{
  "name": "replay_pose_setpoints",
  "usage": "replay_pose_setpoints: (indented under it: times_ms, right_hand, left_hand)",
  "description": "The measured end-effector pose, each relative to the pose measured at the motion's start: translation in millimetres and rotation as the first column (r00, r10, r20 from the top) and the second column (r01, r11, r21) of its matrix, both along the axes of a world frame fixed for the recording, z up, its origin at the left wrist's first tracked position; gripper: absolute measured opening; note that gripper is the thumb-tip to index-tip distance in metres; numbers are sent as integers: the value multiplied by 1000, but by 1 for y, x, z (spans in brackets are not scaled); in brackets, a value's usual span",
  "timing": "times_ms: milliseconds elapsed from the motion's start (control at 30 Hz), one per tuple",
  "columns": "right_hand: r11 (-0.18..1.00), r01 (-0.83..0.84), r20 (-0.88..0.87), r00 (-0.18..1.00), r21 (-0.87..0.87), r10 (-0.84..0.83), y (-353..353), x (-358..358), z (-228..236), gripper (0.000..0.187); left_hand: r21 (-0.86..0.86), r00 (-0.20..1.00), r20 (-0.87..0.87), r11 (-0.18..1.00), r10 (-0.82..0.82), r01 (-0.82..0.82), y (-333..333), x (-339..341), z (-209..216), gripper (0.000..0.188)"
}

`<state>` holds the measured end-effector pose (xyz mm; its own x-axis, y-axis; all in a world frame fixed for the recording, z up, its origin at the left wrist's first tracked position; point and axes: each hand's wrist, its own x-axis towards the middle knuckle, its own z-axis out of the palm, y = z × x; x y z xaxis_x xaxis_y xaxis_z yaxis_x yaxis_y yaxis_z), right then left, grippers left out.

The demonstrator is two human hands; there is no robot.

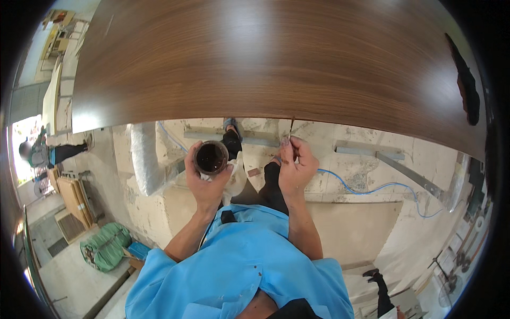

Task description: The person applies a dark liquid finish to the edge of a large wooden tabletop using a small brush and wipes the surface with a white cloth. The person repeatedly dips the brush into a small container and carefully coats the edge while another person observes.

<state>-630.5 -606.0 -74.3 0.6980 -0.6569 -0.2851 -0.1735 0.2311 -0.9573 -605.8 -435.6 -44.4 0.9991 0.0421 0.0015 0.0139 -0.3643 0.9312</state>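
Observation:
My left hand (206, 183) is wrapped round a small cup of dark brown liquid (211, 157), with a crumpled whitish cloth (236, 178) hanging beside it. Between the fingertips of my right hand (295, 165) is a thin paintbrush (291, 130), its dark tip pointing up at the near edge of a wide wood-grain panel (265, 80). The tip reaches that edge or lies just short of it; I cannot tell which. The panel's brown surface is glossy.
A blue hose (366, 190) winds over the stained floor, near grey metal legs (409, 173). Plastic-wrapped material (146, 159) stands left, beyond it a green bundle (106, 247). One person (42, 154) is at the far left, another (383, 292) lower right. A dark irregular patch (466, 80) marks the panel's right end.

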Motion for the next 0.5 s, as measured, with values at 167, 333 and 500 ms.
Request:
replay_pose_setpoints:
  times_ms: [167, 333, 500]
  right_hand:
    - [948, -213, 38, 973, -237, 228, 35, 19, -5, 9]
    - [956, -106, 56, 990, -275, 126, 40, 14, -4, 9]
    - [976, -148, 18, 988, -161, 153, 44, 13, -7, 12]
  left_hand:
    - [-71, 999, -25, 997, 24, -26, 6, 5, 1, 79]
    - [-68, 999, -22, 997, 38, -39, 15, 9, 1, 79]
    - [-67, 999, -19, 997, 47, -48, 19, 10, -1, 80]
